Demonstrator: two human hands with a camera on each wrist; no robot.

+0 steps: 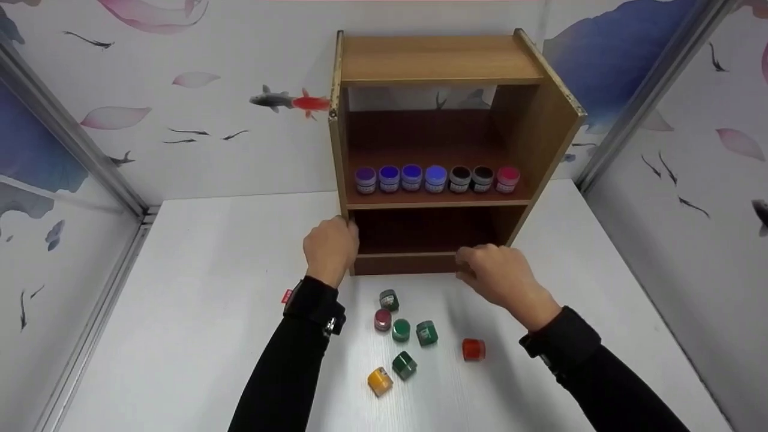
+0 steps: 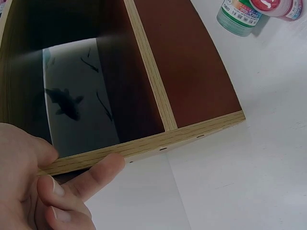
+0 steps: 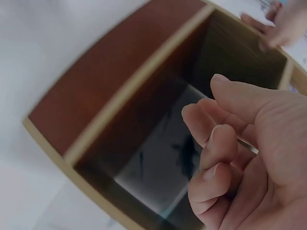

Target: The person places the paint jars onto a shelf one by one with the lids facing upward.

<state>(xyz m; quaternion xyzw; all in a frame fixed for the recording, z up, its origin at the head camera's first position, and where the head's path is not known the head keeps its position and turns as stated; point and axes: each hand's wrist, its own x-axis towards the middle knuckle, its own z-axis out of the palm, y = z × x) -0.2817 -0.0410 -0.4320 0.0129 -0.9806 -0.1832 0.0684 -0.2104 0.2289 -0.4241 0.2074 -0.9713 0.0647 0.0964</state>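
A small wooden shelf (image 1: 441, 57) stands against the back wall, its lower compartment showing no jars. My left hand (image 1: 331, 249) grips the front edge of its left side panel; the left wrist view shows the thumb (image 2: 47, 152) on the inner side and the index finger (image 2: 98, 176) along the outer side. My right hand (image 1: 498, 273) hovers before the lower right of the shelf. In the right wrist view its fingers (image 3: 211, 184) are loosely curled with nothing in them. Seven-odd, that is several, paint jars (image 1: 436, 179) line the middle board in a row.
On the white table (image 1: 210, 312) before the shelf lie loose paint jars: several green ones (image 1: 401, 330), a dark red one (image 1: 382, 320), a yellow one (image 1: 380, 381) and an orange-red one (image 1: 473, 349). Patterned walls (image 1: 228, 162) with metal-framed corners enclose the table.
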